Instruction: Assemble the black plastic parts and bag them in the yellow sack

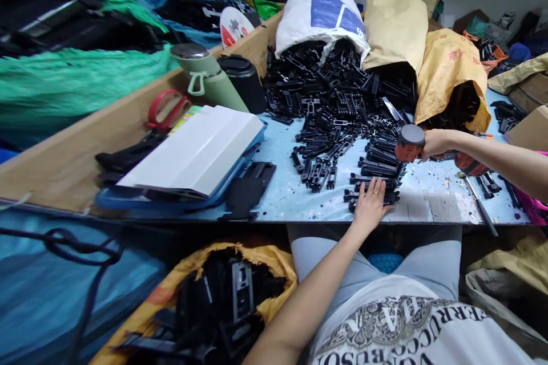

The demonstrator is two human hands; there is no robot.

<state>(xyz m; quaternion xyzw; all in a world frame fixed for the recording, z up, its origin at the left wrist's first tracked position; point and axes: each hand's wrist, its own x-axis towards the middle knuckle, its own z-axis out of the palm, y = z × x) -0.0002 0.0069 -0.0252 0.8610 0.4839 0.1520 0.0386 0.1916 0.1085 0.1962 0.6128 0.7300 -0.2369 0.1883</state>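
Observation:
My left hand (370,201) lies with its fingers spread over the near end of a row of black plastic parts (377,166) at the table's front edge. Just beyond it, my right hand (435,144) is closed around an orange and grey power drill (410,145); its tip is hidden. The drill is above the right side of the row. Under my right forearm lies another orange and black power tool (471,164), partly covered by the arm. Behind the row spreads a large heap of loose black parts (325,97).
A white sack (321,5) and yellow sacks (394,23) spill black parts at the back. Left are a white box (197,148), red-handled scissors (165,109), a green bottle (214,77) and a black cup (244,82). A rod-like tool (479,205) overhangs the front edge.

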